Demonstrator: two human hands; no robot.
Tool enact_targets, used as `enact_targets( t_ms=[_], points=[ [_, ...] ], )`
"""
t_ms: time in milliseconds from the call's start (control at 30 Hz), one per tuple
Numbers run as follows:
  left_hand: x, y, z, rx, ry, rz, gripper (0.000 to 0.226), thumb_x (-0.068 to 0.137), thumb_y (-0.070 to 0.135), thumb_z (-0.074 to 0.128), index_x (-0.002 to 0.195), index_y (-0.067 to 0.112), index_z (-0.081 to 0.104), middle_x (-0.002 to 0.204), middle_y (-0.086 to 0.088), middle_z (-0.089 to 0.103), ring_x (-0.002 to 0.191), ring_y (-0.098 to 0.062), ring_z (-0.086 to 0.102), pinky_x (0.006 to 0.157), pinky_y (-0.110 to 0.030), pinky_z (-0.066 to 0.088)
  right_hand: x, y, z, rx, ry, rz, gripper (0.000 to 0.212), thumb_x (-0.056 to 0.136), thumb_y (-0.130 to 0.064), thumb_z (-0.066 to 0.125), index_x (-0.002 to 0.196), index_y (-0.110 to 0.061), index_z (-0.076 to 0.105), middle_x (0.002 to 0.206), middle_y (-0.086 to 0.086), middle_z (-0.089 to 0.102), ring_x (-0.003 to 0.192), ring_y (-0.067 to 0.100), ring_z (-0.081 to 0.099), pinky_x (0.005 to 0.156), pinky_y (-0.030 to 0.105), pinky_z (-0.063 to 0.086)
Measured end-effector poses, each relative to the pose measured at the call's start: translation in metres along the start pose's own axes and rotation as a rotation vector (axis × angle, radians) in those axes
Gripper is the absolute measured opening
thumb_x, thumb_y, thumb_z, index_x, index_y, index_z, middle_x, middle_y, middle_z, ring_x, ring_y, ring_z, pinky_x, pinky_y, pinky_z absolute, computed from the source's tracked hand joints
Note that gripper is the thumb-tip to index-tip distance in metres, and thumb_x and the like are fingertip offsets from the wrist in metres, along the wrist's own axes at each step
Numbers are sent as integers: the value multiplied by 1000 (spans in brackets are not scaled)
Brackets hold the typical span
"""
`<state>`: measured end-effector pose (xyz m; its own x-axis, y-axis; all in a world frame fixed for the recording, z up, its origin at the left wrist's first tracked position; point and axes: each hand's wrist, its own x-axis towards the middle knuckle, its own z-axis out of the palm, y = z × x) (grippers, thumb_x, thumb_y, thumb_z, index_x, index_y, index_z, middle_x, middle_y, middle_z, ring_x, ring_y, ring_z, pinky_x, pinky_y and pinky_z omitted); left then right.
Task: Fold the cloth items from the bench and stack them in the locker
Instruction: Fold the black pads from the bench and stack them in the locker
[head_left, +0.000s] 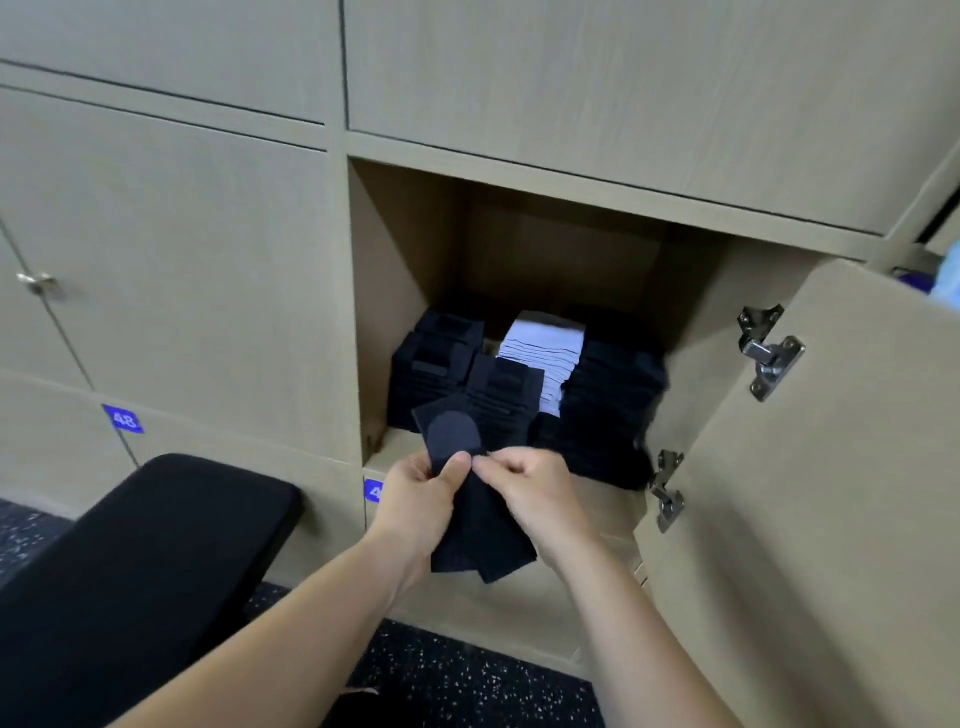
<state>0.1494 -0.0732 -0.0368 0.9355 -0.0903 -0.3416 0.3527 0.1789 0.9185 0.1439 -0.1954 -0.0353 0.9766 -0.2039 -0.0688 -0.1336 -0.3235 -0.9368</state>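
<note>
Open locker (405, 291) holds stacked dark cloths (613, 410) and white cloths (543, 353).

This is a locker room, by the look of it a gym's changing area. A wall of beige wood-grain locker doors (171, 249) runs across it, one with a small metal knob (36, 283). A square blue number tag (123, 419) reads 48. A black padded bench (140, 571) stands before them on a dark speckled floor (467, 680). One open locker compartment (410, 260) holds stacks of folded dark cloths (608, 405).
</note>
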Motion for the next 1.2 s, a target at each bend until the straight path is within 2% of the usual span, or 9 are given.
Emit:
enact_targets(
  t_ms=[100,200,333,600,767,867,967,1067,1200],
  points=[
    [-16,0,-5,-24,-11,-99,20,100,17,54,107,5,68,93,-17,74,81,-30,72,61,-37,60,-19,1,7,-30,85,23,29,86,-23,68,71,2,65,64,12,59,63,15,50,60,30,39],
    [-30,-1,-12,-96,-22,-184,28,99,13,45,113,3,66,103,-19,73,99,-34,69,89,-47,56,-36,0,10,-42,158,39,22,87,-22,67,71,-7,69,69,6,66,65,14,54,64,32,44],
    [-47,-5,-16,-187,-60,-186,35,103,21,38,118,3,64,110,-17,72,108,-33,67,102,-50,48,-56,-2,11,16,235,11,19,88,-20,64,73,-10,69,68,2,66,65,14,55,65,32,45],
    [-71,-4,-17,-63,-77,-46,23,103,14,48,107,10,70,91,-10,76,76,-23,72,71,-43,60,-76,-3,16,318,224,78,11,85,-14,69,84,-6,63,79,7,68,70,16,60,60,24,49],
    [-66,3,-20,-138,68,-38,13,99,12,54,101,13,67,90,-13,74,84,-32,70,81,-53,58,-75,1,2,571,122,260,4,95,-10,56,99,-8,57,96,15,71,90,28,68,84,44,55],
    [-56,8,-19,-220,108,-7,12,94,16,62,104,10,65,101,-17,72,97,-34,68,91,-53,54,-71,0,-19,708,88,285,16,98,-3,47,109,-6,58,97,18,73,90,27,68,80,40,55],
    [-43,7,-10,-284,77,12,18,95,25,64,104,10,64,100,-16,74,94,-29,71,88,-47,57,-55,5,-42,695,139,311,22,99,-1,44,107,-9,63,100,17,72,87,24,67,72,34,53],
    [-26,2,-1,-293,61,4,15,99,24,58,109,14,60,91,-13,76,74,-21,74,66,-35,58,-23,19,-61,606,248,313,27,96,-3,49,116,-11,64,111,13,70,102,27,65,91,41,50],
    [2,-3,8,-255,68,10,11,100,21,56,108,14,60,89,-13,76,69,-19,73,60,-32,57,23,28,-78,289,400,158,28,95,-8,52,117,-19,65,122,2,65,110,21,60,103,35,43]
  ],
)
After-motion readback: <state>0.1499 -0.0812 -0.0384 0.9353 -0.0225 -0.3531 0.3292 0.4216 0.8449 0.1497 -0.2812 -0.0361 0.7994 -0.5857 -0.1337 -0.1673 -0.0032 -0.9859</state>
